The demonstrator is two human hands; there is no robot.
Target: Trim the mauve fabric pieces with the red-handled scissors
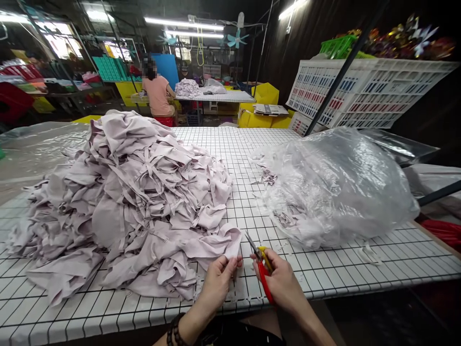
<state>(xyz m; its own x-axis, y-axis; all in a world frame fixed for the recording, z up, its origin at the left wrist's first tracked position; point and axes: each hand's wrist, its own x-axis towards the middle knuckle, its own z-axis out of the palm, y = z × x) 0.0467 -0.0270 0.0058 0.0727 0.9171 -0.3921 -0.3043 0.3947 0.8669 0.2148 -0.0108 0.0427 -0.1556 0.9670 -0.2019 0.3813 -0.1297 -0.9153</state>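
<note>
My left hand (218, 278) pinches the edge of a pale mauve piece of fabric (212, 246) that trails out of a big heap. My right hand (281, 279) is wrapped round scissors (264, 278) with one red and one yellow handle. Their blades point up and to the left, a little apart from the fabric's edge. The heap of crumpled mauve fabric (137, 178) fills the left half of the table. To the right lies a clear plastic bag (334, 187) with some mauve pieces showing at its mouth.
The table (245, 202) has a white cover with a black grid, dotted with small scraps. White crates (334, 91) stand behind at the right, beside a dark slanting pole (336, 72). Farther back, a person in a pink top (158, 96) sits at another table (230, 96).
</note>
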